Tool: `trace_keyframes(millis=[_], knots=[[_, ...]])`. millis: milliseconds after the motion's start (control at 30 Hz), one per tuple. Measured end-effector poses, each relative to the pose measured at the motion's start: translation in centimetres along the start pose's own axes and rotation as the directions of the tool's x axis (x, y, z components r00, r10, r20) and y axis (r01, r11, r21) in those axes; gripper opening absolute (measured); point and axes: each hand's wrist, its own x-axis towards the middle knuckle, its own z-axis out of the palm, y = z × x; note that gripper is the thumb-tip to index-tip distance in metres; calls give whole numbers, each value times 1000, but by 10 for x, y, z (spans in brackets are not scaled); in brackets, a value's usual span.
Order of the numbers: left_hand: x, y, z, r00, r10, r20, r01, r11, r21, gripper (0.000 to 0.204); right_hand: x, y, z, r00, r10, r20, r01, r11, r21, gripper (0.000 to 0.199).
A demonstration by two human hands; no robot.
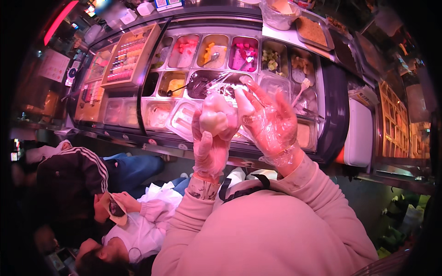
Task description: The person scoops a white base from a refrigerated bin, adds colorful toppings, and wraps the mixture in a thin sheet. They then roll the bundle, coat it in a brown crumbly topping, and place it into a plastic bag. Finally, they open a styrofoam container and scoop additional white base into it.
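Left hand (212,152), center of the frame: clear plastic glove, palm turned upward, fingers closed around a white lump (214,116) of smooth, bulging, dough-like stuff. Right hand (274,126), just right of center: same kind of glove, fingers spread and slightly bent, with a smaller white piece (244,103) against them; impossible to tell whether pinched or merely in contact. Below both hands, pink sleeves with patterned cuffs (205,189). Behind and around the hands, across the upper middle of the frame: a counter of metal trays under pink light. Along the back row, from left to right: red pieces (187,47), yellow pieces (210,48) with a spoon (213,57), magenta cubes (240,59) and green chunks (270,60). Partly behind the lump, a wide tray of dark filling (198,86) beneath crumpled plastic wrap. Just left of the left hand, a pale tray (185,120) set at a slant. Upper left of the frame: a wooden box (131,55) with rows of small items. Upper right: a shallow tan-filled tray (315,32). Right edge: a white bin (359,131). Lower left: a person in a dark striped jacket (69,184) beside another in white (149,225), with paper-wrapped food (115,209) between.
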Motion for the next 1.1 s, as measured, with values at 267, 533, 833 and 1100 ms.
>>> trace_keyframes(millis=[267, 533, 833, 1100], knots=[[-5, 11, 10, 991, -66, 114, 56, 994, 90, 47, 21, -18, 54, 978, 185, 96, -36, 606, -795, 65], [-8, 7, 23, 962, -270, 30, 268, 961, 76, 52, 49, 25, 81, 855, 476, 206, 509, -694, -509, 27], [8, 42, 41, 835, -550, 24, 550, 835, 26, 101, 74, -47, -9, 473, 438, 764, 798, -581, -161, 36], [72, 82, 78, 636, -771, -14, 710, 579, 402, 108, 18, 8, -75, 951, 209, -229, -274, 911, -308, 56]])
